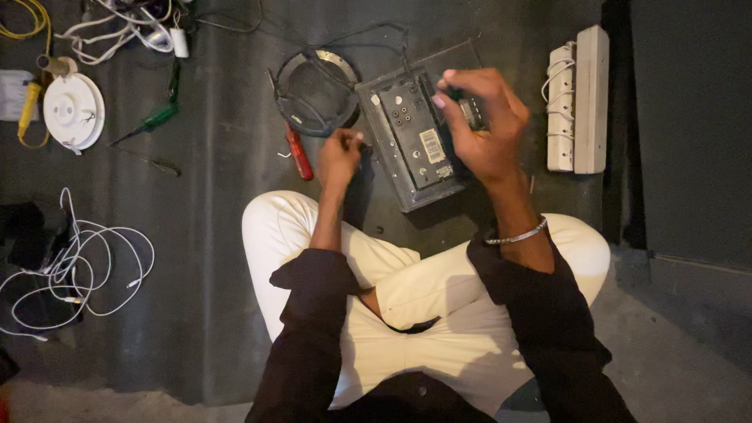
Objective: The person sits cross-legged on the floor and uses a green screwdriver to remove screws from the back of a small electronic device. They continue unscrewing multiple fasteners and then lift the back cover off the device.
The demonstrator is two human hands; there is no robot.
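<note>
The person sits cross-legged on the floor (204,258), a dark mat over it. The left hand (338,157) is clenched around something small, hidden in the fist, at the near left corner of the grey electronic panel (411,141). The right hand (479,125) hovers over the panel's right edge, grasping a small dark component (472,111). The panel's long axis runs away from the body, tilted leftward. A red screwdriver (298,154) lies just left; beyond it, a black ring frame (313,90). A white power strip (578,100) lies to the right.

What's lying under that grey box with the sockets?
The grey box rests on the dark floor mat. Black wires emerge behind it. The right hand hides its far corner.
</note>
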